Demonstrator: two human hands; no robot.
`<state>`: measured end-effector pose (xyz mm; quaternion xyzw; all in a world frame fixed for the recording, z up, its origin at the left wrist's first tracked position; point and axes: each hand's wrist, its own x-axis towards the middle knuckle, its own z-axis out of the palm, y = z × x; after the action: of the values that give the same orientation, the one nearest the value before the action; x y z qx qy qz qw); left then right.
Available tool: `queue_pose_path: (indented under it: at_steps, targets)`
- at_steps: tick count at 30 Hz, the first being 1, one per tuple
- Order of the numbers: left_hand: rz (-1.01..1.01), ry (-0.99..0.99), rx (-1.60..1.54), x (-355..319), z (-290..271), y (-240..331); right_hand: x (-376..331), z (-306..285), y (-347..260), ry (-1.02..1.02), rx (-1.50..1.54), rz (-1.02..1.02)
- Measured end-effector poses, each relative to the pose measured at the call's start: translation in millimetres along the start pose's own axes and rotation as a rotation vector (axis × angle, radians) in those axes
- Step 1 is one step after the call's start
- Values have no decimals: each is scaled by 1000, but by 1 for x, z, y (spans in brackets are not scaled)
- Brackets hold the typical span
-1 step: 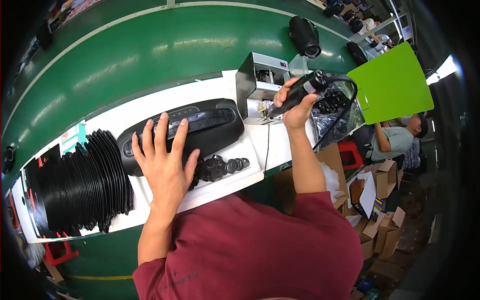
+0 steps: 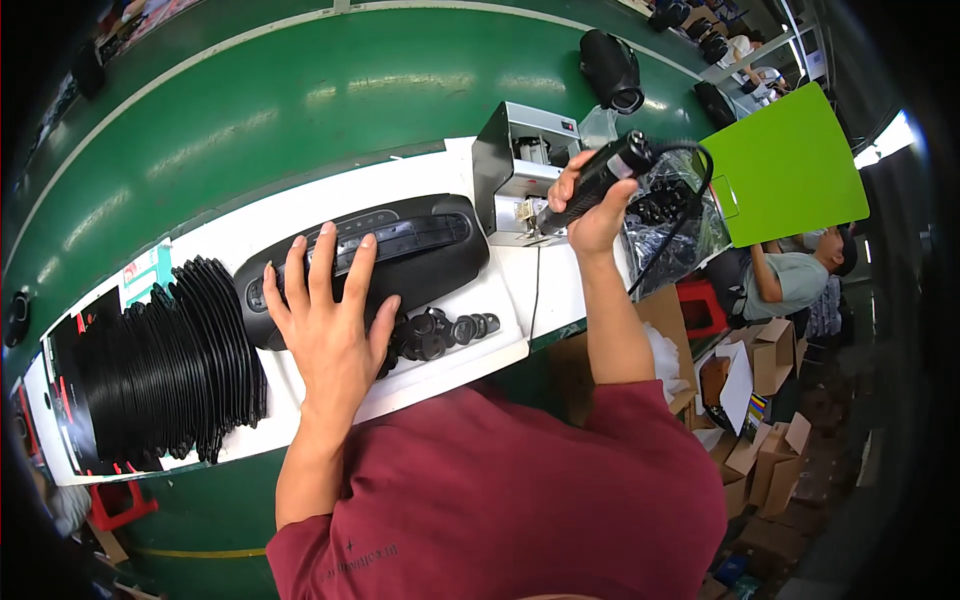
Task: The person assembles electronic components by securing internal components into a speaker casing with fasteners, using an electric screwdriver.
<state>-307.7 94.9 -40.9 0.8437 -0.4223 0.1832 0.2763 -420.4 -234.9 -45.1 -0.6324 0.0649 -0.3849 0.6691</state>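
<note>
My left hand [image 2: 335, 315] lies with fingers spread on top of a long black portable speaker [image 2: 430, 268], which rests on the white bench. My right hand [image 2: 597, 205] is wrapped round a black electric screwdriver [image 2: 600, 180] with a cable at its back end. The tool's tip points down and left, at the front of a grey screw feeder [image 2: 535, 185]; whether it touches is too small to tell. Between the speaker and my body, several round black caps [image 2: 435, 335] sit in a white tray [image 2: 470, 362].
A thick row of thin black parts [image 2: 165, 365] stands at the bench's left. Right of the feeder is a clear plastic bag of black parts [image 2: 665, 205]. Beyond lies a green surface with another black speaker [image 2: 611, 72]. A lime-green board [image 2: 785, 165], a seated person and cardboard boxes [image 2: 775, 365] are at right.
</note>
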Motion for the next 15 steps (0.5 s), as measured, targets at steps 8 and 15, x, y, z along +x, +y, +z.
queue_pose_path:
  at_steps: [8,15]
  targets:
    - [12,-27,3,-1,-5,-4,2,56,-62,-65,261,45]
    - [-5,0,-68,-5,-6,-11,20,158,-100,-521,530,-180]
